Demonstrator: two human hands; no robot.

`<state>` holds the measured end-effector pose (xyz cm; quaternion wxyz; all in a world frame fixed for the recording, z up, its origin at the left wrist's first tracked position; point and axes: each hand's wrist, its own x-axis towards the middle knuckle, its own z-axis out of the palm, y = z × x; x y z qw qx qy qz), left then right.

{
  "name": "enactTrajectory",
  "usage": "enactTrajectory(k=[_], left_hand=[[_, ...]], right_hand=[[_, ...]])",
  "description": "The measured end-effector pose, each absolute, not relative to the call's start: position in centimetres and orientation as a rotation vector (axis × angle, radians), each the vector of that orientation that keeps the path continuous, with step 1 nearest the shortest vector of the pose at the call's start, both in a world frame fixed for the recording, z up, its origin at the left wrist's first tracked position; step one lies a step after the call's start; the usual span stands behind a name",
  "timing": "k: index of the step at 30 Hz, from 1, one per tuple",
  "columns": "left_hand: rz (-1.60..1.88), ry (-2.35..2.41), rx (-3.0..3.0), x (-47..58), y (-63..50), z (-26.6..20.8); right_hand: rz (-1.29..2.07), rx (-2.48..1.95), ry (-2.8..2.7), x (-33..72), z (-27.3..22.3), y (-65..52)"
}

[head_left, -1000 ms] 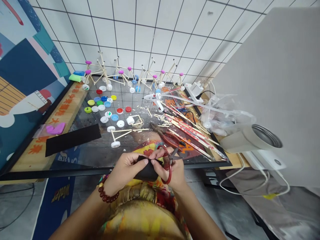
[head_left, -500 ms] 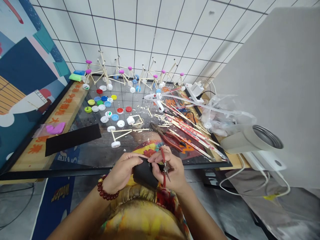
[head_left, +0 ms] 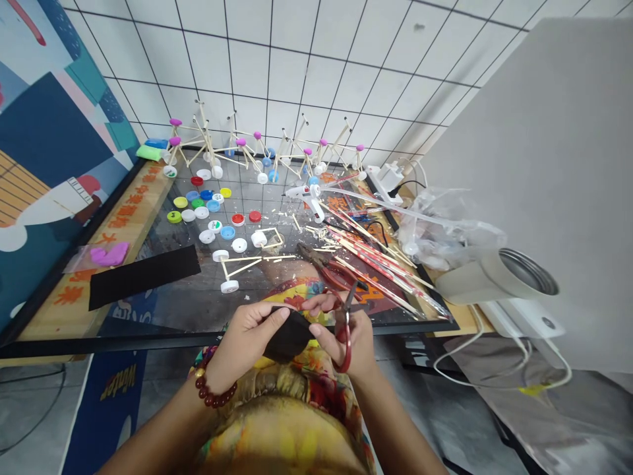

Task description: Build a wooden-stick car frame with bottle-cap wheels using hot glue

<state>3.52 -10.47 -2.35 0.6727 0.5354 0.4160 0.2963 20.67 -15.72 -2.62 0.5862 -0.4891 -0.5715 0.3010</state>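
Observation:
My left hand (head_left: 252, 343), with a red bead bracelet at its wrist, pinches a piece of black sheet (head_left: 287, 338) over my lap at the table's front edge. In my right hand (head_left: 351, 336) are red-handled scissors (head_left: 347, 330), held by the handle loops with the blades pointing up and away from the sheet. The right thumb and fingertips reach close to the sheet's right edge; whether they touch it I cannot tell. Beyond the hands lies a triangular stick frame with white wheels (head_left: 229, 286), and beside it another small stick frame (head_left: 271, 237).
A black strip (head_left: 144, 277) lies at left near purple clay (head_left: 109, 254). Coloured bottle caps (head_left: 212, 206) spread mid-table, with stick models (head_left: 297, 148) behind. Pliers (head_left: 329, 267), wooden sticks (head_left: 376, 257) and a glue gun (head_left: 307, 196) are at right. A pale can (head_left: 499, 277) lies on its side.
The scissors have turned in my right hand, their blades now pointing up instead of down. My right hand has shifted slightly right, and the black sheet hangs at a different angle.

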Motion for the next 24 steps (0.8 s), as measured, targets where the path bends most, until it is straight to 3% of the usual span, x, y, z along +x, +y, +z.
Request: enactTrajectory(k=[6, 16, 24], left_hand=[[0.733, 0.894, 1.314, 3.7, -10.9, -1.9], [0.693, 0.770, 0.841, 3.7, -10.9, -2.0], [0.678, 0.858, 0.844, 3.9, -10.6, -2.3]], right_hand=[[0.750, -1.254, -1.207, 19.6, -2.8, -15.5], [0.795, -1.329, -1.023, 19.9, -3.0, -15.1], [0.835, -1.310, -0.971, 20.0, -3.0, -14.9]])
